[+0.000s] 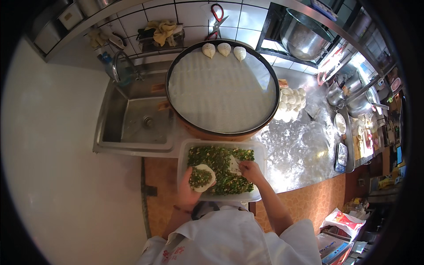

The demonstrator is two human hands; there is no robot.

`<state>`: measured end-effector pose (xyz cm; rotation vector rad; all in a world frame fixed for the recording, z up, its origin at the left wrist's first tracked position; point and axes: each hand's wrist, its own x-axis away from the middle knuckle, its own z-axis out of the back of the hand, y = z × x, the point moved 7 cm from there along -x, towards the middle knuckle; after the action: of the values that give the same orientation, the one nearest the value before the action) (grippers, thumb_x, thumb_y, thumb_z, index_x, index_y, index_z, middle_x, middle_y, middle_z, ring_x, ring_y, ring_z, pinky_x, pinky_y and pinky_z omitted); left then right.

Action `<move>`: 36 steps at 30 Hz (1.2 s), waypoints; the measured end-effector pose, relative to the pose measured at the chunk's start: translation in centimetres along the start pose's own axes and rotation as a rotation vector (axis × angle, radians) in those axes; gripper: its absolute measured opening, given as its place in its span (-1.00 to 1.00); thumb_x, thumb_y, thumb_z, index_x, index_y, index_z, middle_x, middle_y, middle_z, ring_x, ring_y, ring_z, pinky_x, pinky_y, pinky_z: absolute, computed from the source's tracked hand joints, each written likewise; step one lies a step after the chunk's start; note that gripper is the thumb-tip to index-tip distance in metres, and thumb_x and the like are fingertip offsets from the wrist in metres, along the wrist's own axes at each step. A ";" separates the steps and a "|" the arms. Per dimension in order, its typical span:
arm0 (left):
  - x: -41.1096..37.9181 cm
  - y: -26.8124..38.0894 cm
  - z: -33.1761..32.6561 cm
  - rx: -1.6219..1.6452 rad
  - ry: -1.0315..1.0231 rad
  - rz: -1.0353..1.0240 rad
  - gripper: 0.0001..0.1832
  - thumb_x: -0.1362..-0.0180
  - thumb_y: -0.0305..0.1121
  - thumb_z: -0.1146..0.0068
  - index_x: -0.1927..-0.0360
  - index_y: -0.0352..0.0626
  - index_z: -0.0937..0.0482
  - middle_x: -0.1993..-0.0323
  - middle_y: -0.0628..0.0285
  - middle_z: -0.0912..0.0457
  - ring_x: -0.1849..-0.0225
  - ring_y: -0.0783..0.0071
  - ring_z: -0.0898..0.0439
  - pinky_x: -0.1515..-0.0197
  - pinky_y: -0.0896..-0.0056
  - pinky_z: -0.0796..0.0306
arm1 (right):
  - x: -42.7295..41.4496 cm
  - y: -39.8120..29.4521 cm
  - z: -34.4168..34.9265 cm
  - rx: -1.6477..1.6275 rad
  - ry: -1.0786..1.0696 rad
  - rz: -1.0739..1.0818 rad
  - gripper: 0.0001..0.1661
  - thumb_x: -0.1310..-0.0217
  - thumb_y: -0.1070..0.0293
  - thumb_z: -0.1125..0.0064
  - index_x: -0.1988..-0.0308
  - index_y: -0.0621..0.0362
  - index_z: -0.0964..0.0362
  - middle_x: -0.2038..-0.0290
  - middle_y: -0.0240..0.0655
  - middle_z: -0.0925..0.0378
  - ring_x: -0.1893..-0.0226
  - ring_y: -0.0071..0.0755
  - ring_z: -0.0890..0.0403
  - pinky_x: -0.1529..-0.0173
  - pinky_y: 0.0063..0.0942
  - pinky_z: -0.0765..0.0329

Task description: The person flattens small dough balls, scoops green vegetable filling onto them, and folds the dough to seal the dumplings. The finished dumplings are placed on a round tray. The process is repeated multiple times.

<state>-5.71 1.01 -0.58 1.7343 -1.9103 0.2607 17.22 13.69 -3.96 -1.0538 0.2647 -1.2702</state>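
My left hand (188, 194) holds a round dough wrapper (211, 172) on its palm, with a mound of chopped green filling (199, 178) on it. It is over the left part of a translucent plastic tub (262, 159). More chopped green filling (207, 155) lies in the tub. My right hand (252, 171) grips a small utensil (238, 164), whose lower end is at the filling; its exact shape is hard to make out. Beyond the tub stands a large round steamer (218, 99) with a pale liner. Three pleated buns (224, 49) sit along its far rim.
A steel sink (145, 129) with a faucet (116, 64) lies left of the steamer. To the right, a pile of dough pieces (291, 102) rests on a floured steel counter (298, 145). Red-handled scissors (217, 23) hang on the tiled wall. A small bowl (340, 123) sits farther right.
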 end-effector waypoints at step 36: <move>-3.6 -4.2 3.7 -0.302 -0.002 -0.026 -0.57 -0.45 -0.14 0.04 -0.25 -0.16 -0.43 -0.19 0.05 -0.56 -0.20 0.02 -0.55 -0.21 -0.37 -0.44 | 8.3 -1.0 0.5 -0.747 0.075 -0.168 -0.64 -0.44 0.30 -0.15 -0.10 0.29 -0.52 0.56 -0.51 -0.43 0.55 -0.70 -0.36 0.45 -0.65 -0.31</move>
<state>-2.51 1.63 -6.35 1.5552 -1.8199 -0.0392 19.68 6.81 0.15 -1.6860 0.7598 -1.3960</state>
